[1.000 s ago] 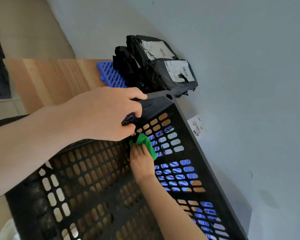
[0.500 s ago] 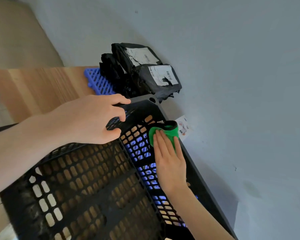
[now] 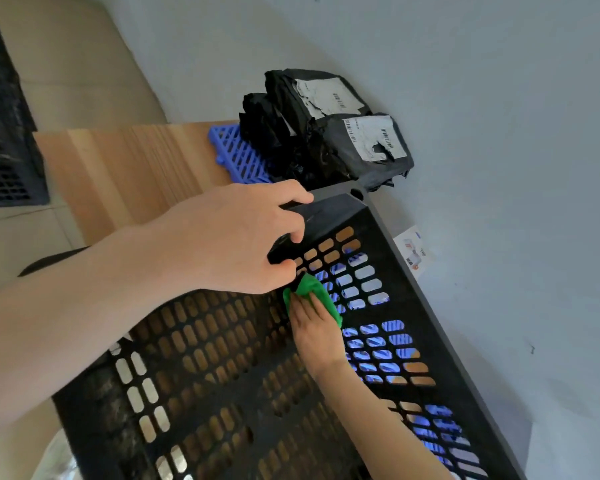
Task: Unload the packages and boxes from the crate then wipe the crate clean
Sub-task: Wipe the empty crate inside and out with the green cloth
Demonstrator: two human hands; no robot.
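Note:
A black perforated plastic crate (image 3: 430,306) fills the lower middle of the head view, with nothing loose inside it. My left hand (image 3: 232,237) grips the crate's far rim near the corner, fingers curled over the edge. Inside the crate, my right hand (image 3: 314,329) presses a green cloth (image 3: 317,292) flat against the inner corner where two walls meet. Several black mailer packages (image 3: 329,133) with white labels lie stacked beyond the crate against the wall.
The packages rest on a blue plastic grid (image 3: 236,154) lying on a wooden board (image 3: 125,168). A grey wall (image 3: 499,168) runs along the right, with a small printed card (image 3: 414,252) beside the crate. Another dark crate (image 3: 0,133) stands at the far left.
My right hand and the green cloth slid from the upper part of the right wall down and left into the corner. My left hand kept its hold on the rim.

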